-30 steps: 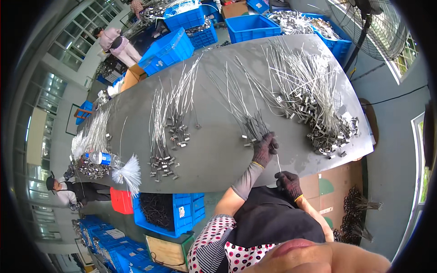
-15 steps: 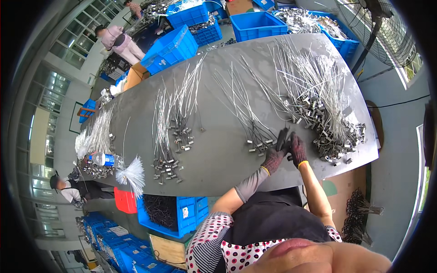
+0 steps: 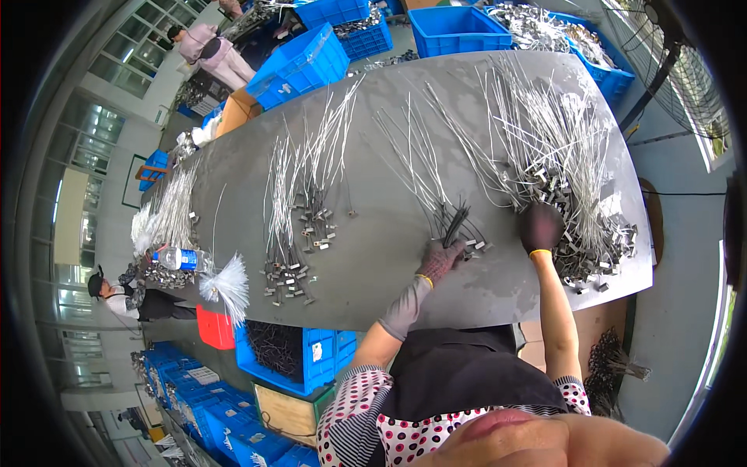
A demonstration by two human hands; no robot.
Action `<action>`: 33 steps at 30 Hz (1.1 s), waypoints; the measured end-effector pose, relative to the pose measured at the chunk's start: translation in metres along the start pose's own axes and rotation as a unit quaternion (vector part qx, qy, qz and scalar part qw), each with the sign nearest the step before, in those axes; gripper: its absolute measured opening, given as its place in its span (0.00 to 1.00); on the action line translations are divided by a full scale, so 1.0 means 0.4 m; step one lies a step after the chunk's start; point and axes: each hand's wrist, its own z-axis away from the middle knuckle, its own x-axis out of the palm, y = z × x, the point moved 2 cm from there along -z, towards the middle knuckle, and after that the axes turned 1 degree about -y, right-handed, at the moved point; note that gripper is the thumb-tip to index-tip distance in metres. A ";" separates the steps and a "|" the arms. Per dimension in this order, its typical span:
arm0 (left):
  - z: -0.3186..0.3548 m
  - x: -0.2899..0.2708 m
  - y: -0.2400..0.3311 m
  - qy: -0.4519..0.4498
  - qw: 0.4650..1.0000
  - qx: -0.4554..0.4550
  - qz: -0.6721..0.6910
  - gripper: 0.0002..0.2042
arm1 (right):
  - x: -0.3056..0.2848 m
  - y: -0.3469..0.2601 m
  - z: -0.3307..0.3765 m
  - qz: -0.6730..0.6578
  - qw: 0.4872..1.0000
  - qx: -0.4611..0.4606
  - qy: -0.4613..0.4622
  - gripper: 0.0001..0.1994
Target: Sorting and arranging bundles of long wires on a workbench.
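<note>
The fingers (image 3: 454,251) of the left hand (image 3: 439,263), in a dark maroon-grey knitted glove with a yellow cuff edge, are curled around a bundle of slender black strips (image 3: 457,222), its loose ends fanning upward just above the tabletop. The right hand (image 3: 540,227), in a matching glove, is at the near left edge of a large tangled heap of thin silvery wires with small blocky metal ends (image 3: 580,167); its fingers are blurred, so whether they grip anything cannot be told.

Beside the left hand, a sparse bunch of long silvery wires with dark lower stems (image 3: 426,173) splays away across the smooth, dull grey tabletop (image 3: 373,280), which has faint smears. Farther left lie staggered bunches of similar wire (image 3: 281,276), straight and shiny, tipped with little rectangular pieces. Beyond them are a clear plastic bottle with a blue label (image 3: 184,259) and a brush-like spray of translucent white strands (image 3: 226,289).

Under the near edge stands a ribbed blue plastic crate (image 3: 317,350) full of thin black pieces, next to a glossy red plastic container (image 3: 215,327). Past the far edge sits an open, straight-walled blue plastic crate (image 3: 459,43); a wire-caged fan (image 3: 685,86) stands at the right.
</note>
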 end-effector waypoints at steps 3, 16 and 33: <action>-0.014 -0.095 -0.019 0.101 0.925 0.063 -0.361 0.26 | 0.005 -0.016 0.010 0.064 0.995 -0.064 0.050 0.14; 0.116 -0.137 0.046 0.209 0.973 0.046 0.080 0.18 | 0.126 0.057 0.217 -0.002 0.990 -0.120 0.078 0.14; 0.128 0.013 -0.118 -0.121 0.940 -0.001 0.319 0.12 | 0.032 0.101 0.258 -0.088 0.995 -0.020 0.047 0.11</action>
